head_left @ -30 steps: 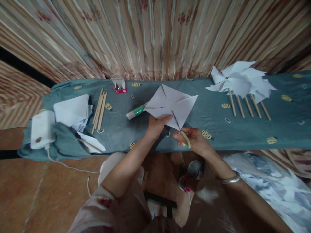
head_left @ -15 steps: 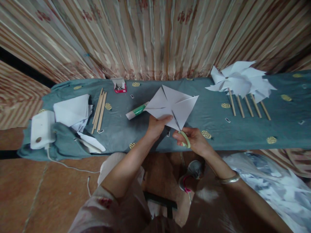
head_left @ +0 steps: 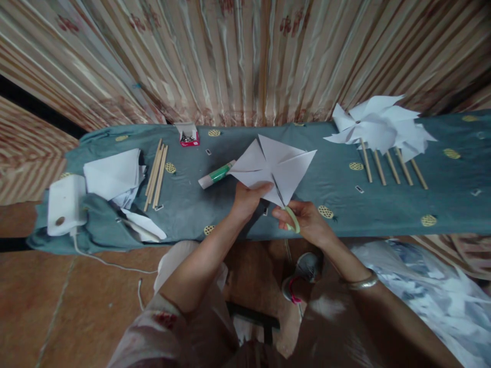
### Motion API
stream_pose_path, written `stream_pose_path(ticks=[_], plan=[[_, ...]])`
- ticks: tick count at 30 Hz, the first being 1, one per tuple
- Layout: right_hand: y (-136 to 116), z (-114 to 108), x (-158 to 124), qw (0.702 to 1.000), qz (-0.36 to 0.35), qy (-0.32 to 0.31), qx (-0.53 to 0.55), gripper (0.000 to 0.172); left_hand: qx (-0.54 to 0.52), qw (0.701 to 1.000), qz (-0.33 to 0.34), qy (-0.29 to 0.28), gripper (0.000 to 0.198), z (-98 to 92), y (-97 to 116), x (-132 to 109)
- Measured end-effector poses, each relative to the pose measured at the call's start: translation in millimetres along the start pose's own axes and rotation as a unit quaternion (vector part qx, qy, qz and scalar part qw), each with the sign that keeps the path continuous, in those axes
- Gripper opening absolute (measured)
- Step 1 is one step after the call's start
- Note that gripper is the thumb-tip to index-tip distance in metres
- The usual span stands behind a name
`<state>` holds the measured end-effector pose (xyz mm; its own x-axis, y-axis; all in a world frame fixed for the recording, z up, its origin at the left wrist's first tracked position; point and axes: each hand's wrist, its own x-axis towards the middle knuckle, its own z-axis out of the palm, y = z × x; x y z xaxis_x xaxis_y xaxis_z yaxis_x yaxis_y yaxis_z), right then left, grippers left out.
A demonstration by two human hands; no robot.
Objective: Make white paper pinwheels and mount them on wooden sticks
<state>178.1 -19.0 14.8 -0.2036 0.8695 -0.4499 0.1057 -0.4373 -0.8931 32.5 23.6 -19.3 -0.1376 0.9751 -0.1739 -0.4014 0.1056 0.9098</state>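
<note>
A square white sheet of paper (head_left: 289,166), slit inward from its corners, is held over the table by my left hand (head_left: 247,200). The thumb lies on top of the sheet; the other fingers are hidden under it. My right hand (head_left: 303,217) is closed round the light-green handles of a pair of scissors (head_left: 293,220). Their blades sit in the slit at the corner nearest me, pointing toward the sheet's middle. Just left of the paper, a green and white glue stick (head_left: 218,175) lies on the cloth.
Several wooden sticks (head_left: 156,176) and folded white papers (head_left: 113,174) lie left, beside a white device (head_left: 67,204) with a cable. An open red box (head_left: 189,138) of small metal pieces stands at the back. White paper pinwheels (head_left: 378,125) on sticks lie right on the teal cloth (head_left: 245,232).
The paper's far and right corners have shifted slightly to the right. Both hands and the scissors stay almost where they were, the blades still in the near slit.
</note>
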Motion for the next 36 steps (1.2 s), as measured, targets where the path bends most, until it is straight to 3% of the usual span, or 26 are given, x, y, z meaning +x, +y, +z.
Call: stream_pose_path(ticks=[30, 36], plan=[[6, 4, 2, 0.999, 0.006, -0.002, 0.038, 0.054, 0.001, 1.0, 0.017, 0.014, 0.035, -0.8, 0, 1], [15, -14, -4, 0.995, -0.004, -0.04, -0.095, 0.047, 0.001, 0.999, 0.028, 0.023, 0.037, -4.6, 2, 6]])
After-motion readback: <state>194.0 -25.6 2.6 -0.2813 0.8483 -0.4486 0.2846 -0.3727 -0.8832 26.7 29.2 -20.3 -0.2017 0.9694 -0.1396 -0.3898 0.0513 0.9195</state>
